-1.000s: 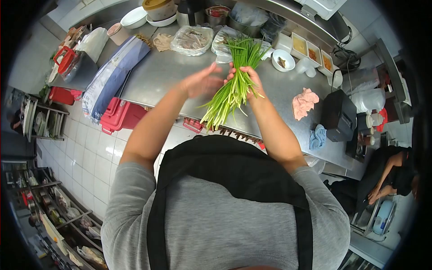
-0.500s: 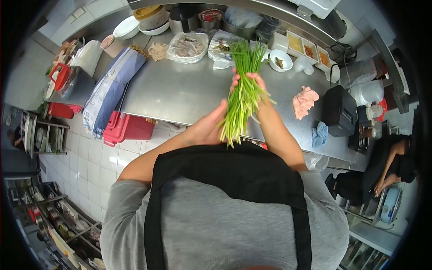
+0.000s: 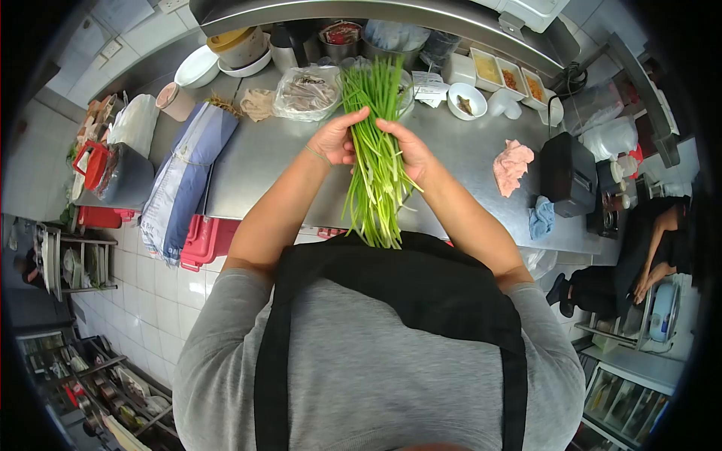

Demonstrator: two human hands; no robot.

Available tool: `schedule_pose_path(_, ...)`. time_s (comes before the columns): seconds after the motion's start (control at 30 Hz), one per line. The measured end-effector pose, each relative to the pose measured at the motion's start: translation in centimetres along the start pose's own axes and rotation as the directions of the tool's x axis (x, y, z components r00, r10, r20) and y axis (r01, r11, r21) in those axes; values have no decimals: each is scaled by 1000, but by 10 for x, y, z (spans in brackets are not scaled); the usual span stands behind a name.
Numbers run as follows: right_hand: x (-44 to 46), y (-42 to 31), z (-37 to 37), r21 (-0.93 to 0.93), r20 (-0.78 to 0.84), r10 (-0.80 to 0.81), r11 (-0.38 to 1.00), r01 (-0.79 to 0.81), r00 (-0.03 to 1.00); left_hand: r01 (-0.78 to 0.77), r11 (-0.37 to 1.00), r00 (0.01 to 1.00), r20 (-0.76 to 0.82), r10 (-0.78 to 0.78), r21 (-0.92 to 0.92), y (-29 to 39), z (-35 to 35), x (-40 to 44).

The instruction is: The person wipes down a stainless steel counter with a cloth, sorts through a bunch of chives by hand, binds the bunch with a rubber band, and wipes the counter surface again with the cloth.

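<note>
A long bunch of garlic chives (image 3: pixel 374 150) hangs between my two hands above the steel table. Its dark green tips point away from me and its pale ends point toward my black apron. My left hand (image 3: pixel 336 139) wraps the left side of the bunch, thumb across the front. On the opposite side my right hand (image 3: pixel 407 148) holds it at about the same height, thumb over the stalks. The stems hide some fingers of both hands. Beyond the bunch, a plastic bag of dark food (image 3: pixel 308 92) is partly next to the green tips.
On the steel table (image 3: pixel 256 165) lie a rolled blue-white sack (image 3: pixel 189 169), a pink cloth (image 3: pixel 513 167) and a blue cloth (image 3: pixel 541 218). A white bowl (image 3: pixel 467 101) and several food tubs line the back. A black machine (image 3: pixel 569 177) stands right; another person (image 3: pixel 639 263) is beyond it.
My left hand has moved up from the pale lower ends to hold the middle of the bunch opposite my right hand. The chives have shifted left, and the right hand is slightly lower.
</note>
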State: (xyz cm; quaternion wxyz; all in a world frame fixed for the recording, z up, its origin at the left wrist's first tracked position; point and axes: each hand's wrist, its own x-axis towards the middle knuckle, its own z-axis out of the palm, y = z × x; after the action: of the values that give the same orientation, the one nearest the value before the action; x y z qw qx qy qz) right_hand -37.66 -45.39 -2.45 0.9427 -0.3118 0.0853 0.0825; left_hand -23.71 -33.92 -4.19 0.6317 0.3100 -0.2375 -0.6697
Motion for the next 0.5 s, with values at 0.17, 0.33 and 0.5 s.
schedule_pose_path(0.17,5,15,2,-132,-89,93,986,-104,992,-116,991,976,-189,103,-63,-3,-11,1)
schedule_pose_path(0.33,17,19,13,-604,-151,-195,795,66,969,-283,959,915,-292,279,30,1,0,10)
schedule_pose_path(0.5,41,12,-5,-870,-41,-561,427,247,827,-379,855,810,-320,491,354,19,21,29)
